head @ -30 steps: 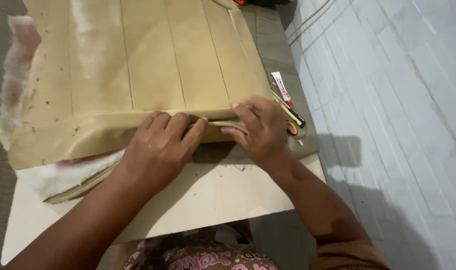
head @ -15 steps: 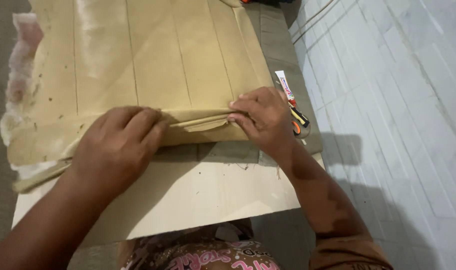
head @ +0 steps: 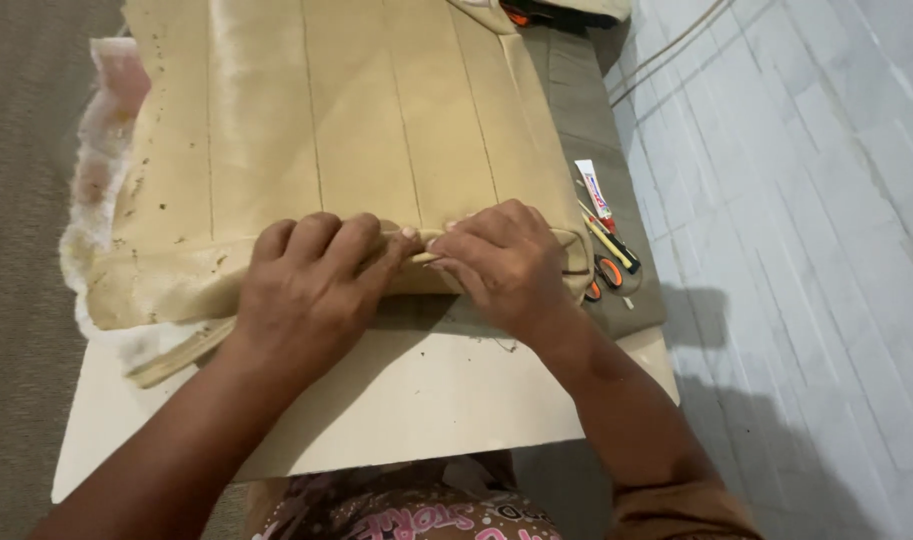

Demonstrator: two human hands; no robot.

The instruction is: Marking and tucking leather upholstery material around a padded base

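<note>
The head view is looking down at a pale wooden board (head: 396, 400). A big tan cover (head: 356, 130) with stitched lines is lying across the board, with white fluffy padding (head: 96, 180) sticking out on its left side. The left hand (head: 311, 275) is pressing down flat on the near edge of the cover, fingers curled over a thin rolled strip (head: 176, 350) that is running along that edge. The right hand (head: 506, 260) is touching the left one, and its fingertips are pinching the same strip shut at the middle. It looks like the person is folding the edge over the strip and pressing it flat. The next move would likely need both hands sliding along the edge, keeping the fold tight. A small glue tube (head: 593, 188), a pencil (head: 608, 238) and orange-handled scissors (head: 604, 275) are lying just to the right.
</note>
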